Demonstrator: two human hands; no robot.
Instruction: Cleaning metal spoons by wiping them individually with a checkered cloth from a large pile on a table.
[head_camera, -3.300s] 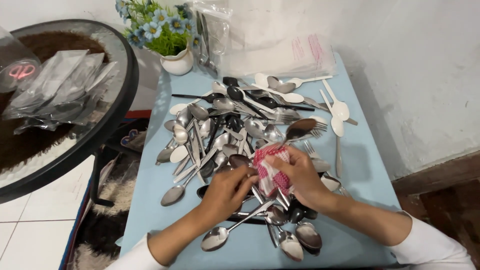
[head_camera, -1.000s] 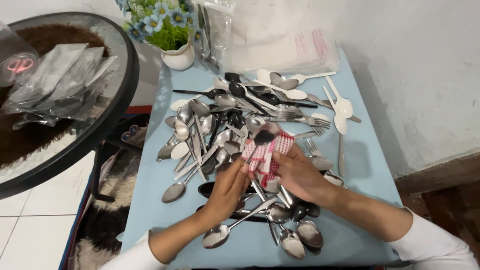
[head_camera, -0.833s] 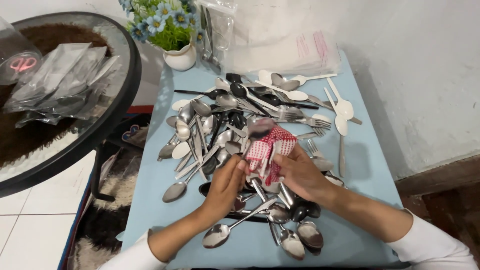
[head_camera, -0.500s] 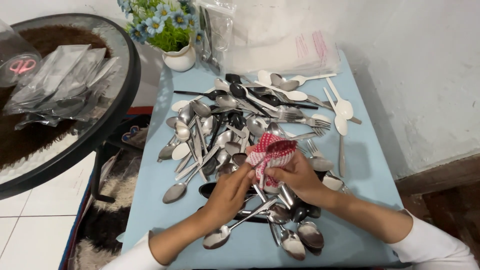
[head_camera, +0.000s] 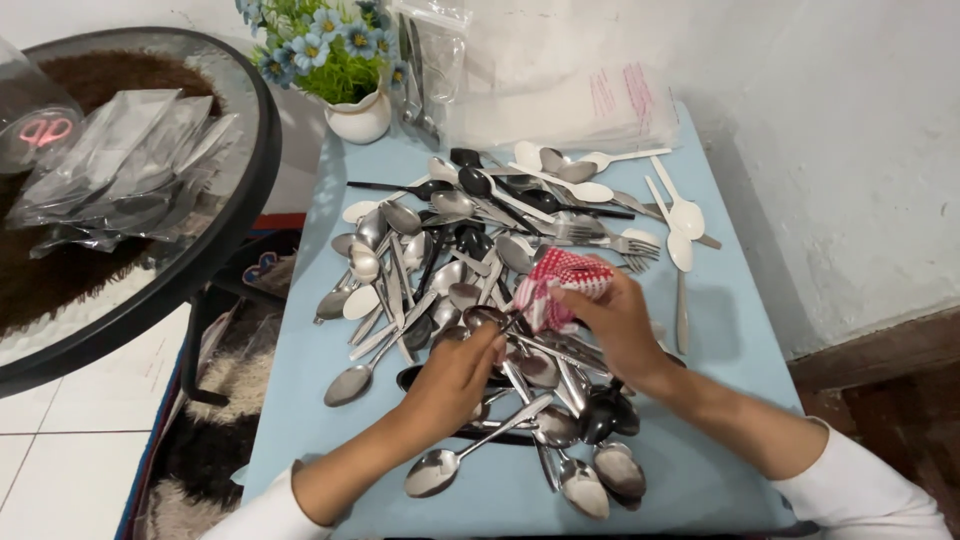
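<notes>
Fingers of the left hand (head_camera: 455, 370) are curling down and pinching the end of a metal spoon (head_camera: 490, 318) at the middle of the light blue table (head_camera: 300, 400), holding it steady so that it can be rubbed. Just to its right, the right hand (head_camera: 615, 320) is bunching a red-and-white checked cloth (head_camera: 555, 285) between thumb and fingers, pressing the cloth against the same spoon, apparently to wipe it; exactly where cloth and metal meet is partly hidden by the fingers.

Going left to right across the scene: a round glass-topped table (head_camera: 240, 230) is standing off the blue table's left edge, carrying clear plastic packets (head_camera: 120, 170) that seem to hold cutlery. At the blue table's far left corner a white pot of blue flowers (head_camera: 345, 60) is sitting out of the way. A big loose heap of spoons and forks (head_camera: 450, 240) is covering the middle, within easy reach of both hands. Near the far edge a stack of clear bags (head_camera: 580, 105) is lying flat, and several white plastic spoons (head_camera: 680, 215) are lying towards the right edge, apart from most of the metal ones.
</notes>
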